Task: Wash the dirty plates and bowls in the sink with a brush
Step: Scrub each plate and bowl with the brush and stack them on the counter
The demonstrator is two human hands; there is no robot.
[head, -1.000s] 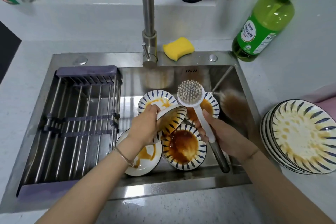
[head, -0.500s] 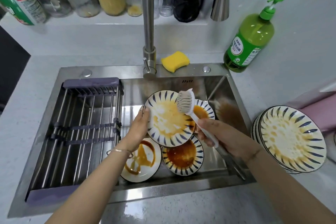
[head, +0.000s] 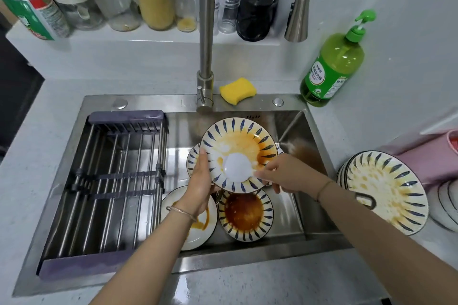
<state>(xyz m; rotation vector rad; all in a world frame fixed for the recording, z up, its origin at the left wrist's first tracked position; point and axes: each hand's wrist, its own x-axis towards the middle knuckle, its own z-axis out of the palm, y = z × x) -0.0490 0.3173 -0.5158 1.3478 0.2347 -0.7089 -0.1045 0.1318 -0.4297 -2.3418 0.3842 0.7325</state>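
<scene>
Left grip [head: 202, 181] holds a sauce-smeared plate [head: 238, 138] by its left rim, tilted up over the sink [head: 297, 136]. Right grip [head: 287, 176] holds the brush [head: 236, 167], its round white head flat against the plate's face. Under them sit a bowl [head: 245, 215] pooled with brown sauce and another smeared dish [head: 200, 230]. Rack [head: 111, 181] fills the sink's left half. Stack [head: 386, 190] of dirty plates on the tabletop [head: 62, 106] to the right, sponge [head: 238, 90] and soap bottle [head: 332, 74] behind the sink.

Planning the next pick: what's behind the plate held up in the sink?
One striped rim shows at its left, another rim at its right; everything else is covered.
</scene>
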